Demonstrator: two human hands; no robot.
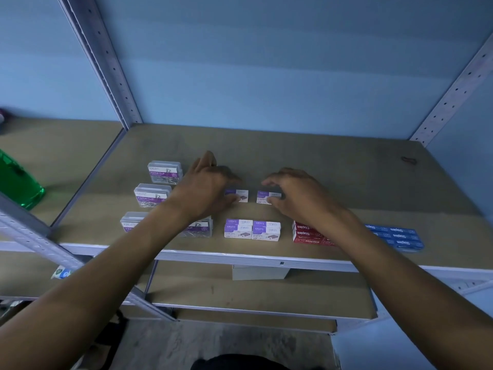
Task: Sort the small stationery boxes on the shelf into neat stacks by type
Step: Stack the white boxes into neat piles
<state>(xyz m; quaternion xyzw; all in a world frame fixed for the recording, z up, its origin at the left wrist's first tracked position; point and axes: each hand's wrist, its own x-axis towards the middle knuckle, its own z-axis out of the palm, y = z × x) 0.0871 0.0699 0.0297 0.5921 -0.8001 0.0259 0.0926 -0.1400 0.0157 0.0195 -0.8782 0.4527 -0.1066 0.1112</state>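
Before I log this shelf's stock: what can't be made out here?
Head view:
- Red cardboard staples boxes: right part behind the right forearm, count unclear.
- Front clear plastic paper-clip boxes: crossed by the left forearm.
- Purple-and-white staples box: half covered by the left hand.
- Small dark object, back right: too small.

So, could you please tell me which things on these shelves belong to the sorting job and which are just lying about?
Part of the job:
- left hand on one purple staples box
- right hand on another
- purple staples stack
- red staples boxes
- blue staples boxes
- clear paper clip boxes

Lying about:
- green container, neighbouring shelf
- grey box, lower shelf
- small dark item, back right
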